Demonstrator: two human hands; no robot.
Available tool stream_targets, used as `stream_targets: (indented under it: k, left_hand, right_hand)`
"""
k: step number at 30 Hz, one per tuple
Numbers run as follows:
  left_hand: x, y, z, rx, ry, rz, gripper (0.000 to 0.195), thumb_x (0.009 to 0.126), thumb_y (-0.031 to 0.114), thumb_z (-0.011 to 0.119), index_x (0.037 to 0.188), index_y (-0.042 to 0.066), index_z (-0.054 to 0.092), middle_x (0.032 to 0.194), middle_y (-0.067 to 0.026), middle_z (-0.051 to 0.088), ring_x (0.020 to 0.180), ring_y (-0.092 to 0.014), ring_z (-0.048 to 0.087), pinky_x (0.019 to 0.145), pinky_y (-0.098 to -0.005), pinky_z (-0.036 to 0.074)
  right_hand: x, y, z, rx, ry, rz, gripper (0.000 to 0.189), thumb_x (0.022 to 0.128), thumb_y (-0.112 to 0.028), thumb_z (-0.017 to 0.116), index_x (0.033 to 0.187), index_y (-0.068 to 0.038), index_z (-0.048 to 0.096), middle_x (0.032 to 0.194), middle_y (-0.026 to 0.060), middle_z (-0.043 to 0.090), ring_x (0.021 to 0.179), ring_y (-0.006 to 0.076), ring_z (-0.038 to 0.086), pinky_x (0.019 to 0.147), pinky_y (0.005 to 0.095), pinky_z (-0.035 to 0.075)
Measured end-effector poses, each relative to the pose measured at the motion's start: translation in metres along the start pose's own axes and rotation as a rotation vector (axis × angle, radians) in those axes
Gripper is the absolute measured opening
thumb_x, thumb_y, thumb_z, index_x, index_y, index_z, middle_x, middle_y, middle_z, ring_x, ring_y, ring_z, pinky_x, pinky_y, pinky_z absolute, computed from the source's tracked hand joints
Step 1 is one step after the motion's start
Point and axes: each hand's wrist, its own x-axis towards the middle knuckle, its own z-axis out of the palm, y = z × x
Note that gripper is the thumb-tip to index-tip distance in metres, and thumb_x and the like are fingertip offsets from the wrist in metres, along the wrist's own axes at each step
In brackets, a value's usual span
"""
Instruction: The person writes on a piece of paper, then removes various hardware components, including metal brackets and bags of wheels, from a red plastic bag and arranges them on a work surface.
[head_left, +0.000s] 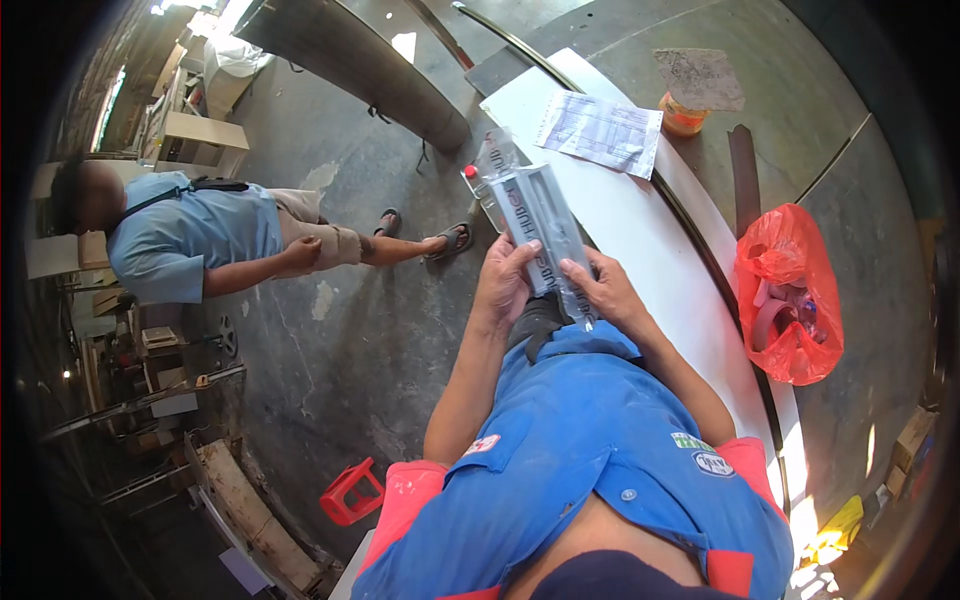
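Both of my hands hold a long, plastic-wrapped package (538, 225) in front of my waist. Printed lettering runs along its clear wrap, and flat grey-white pieces show inside. My left hand (506, 281) grips its left side with the thumb on top. On the opposite side, my right hand (604, 281) pinches the lower part of the wrap. Just behind the package, a clear item with a red cap (470, 172) is partly hidden. A printed paper sheet (604, 133) lies beyond my hands on a long white panel (630, 217).
A dark trim strip (701, 240) runs along the panel. To the right sits a red plastic bag (787, 330) with items inside. A person (199, 236) in sandals stands at left. A large dark roll (367, 71) and a red stool (352, 493) are on the floor.
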Motion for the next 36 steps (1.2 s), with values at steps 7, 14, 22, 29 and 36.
stream_targets:
  k: [7, 14, 22, 29, 36]
  left_hand:
    - [0.0, -0.007, 0.02, -0.077, -0.037, 0.02, 0.035, 0.094, 0.007, 0.064, 0.128, 0.003, 0.058, 0.119, -0.0089, 0.067, 0.108, -0.019, 0.067, 0.1, -0.0381, 0.054]
    - [-0.003, 0.008, 0.034, -0.139, -0.098, 0.115, 0.046, 0.099, 0.008, 0.052, 0.145, 0.002, 0.045, 0.142, -0.014, 0.057, 0.126, -0.023, 0.058, 0.102, -0.0383, 0.053]
    - [-0.009, 0.002, 0.027, -0.115, -0.122, 0.116, 0.046, 0.102, 0.009, 0.052, 0.146, -0.001, 0.042, 0.148, -0.0155, 0.052, 0.135, -0.023, 0.053, 0.113, -0.0392, 0.045]
    - [-0.024, 0.005, 0.023, -0.219, -0.104, 0.141, 0.044, 0.1, 0.01, 0.055, 0.142, 0.001, 0.046, 0.136, -0.0129, 0.061, 0.121, -0.02, 0.062, 0.107, -0.0369, 0.05]
    - [-0.024, -0.006, 0.028, -0.209, -0.075, 0.117, 0.053, 0.094, 0.011, 0.06, 0.143, -0.001, 0.044, 0.133, -0.0168, 0.062, 0.119, -0.028, 0.065, 0.102, -0.0427, 0.055]
  right_hand:
    - [-0.009, -0.005, -0.008, 0.042, 0.113, -0.133, 0.027, 0.104, -0.018, 0.059, 0.12, 0.003, 0.065, 0.092, 0.0051, 0.071, 0.08, 0.0088, 0.061, 0.071, 0.0264, 0.05]
    - [-0.004, -0.026, -0.003, -0.667, 0.394, -0.429, 0.039, 0.101, -0.016, 0.058, 0.139, -0.009, 0.052, 0.092, 0.0162, 0.068, 0.064, 0.0297, 0.068, 0.056, 0.0405, 0.053]
    - [-0.009, -0.041, 0.014, -0.959, 0.244, -0.451, 0.057, 0.1, -0.03, 0.06, 0.153, -0.014, 0.044, 0.1, 0.0166, 0.064, 0.069, 0.0341, 0.07, 0.06, 0.0445, 0.057]
    - [-0.018, -0.05, 0.01, -0.569, 0.182, -0.188, 0.04, 0.106, -0.021, 0.052, 0.143, -0.006, 0.053, 0.109, 0.0172, 0.069, 0.081, 0.0324, 0.071, 0.074, 0.0381, 0.056]
    - [-0.02, -0.041, -0.001, 0.104, 0.039, -0.108, 0.033, 0.109, -0.02, 0.046, 0.13, 0.001, 0.06, 0.107, 0.0099, 0.068, 0.096, 0.0111, 0.061, 0.085, 0.0279, 0.05]
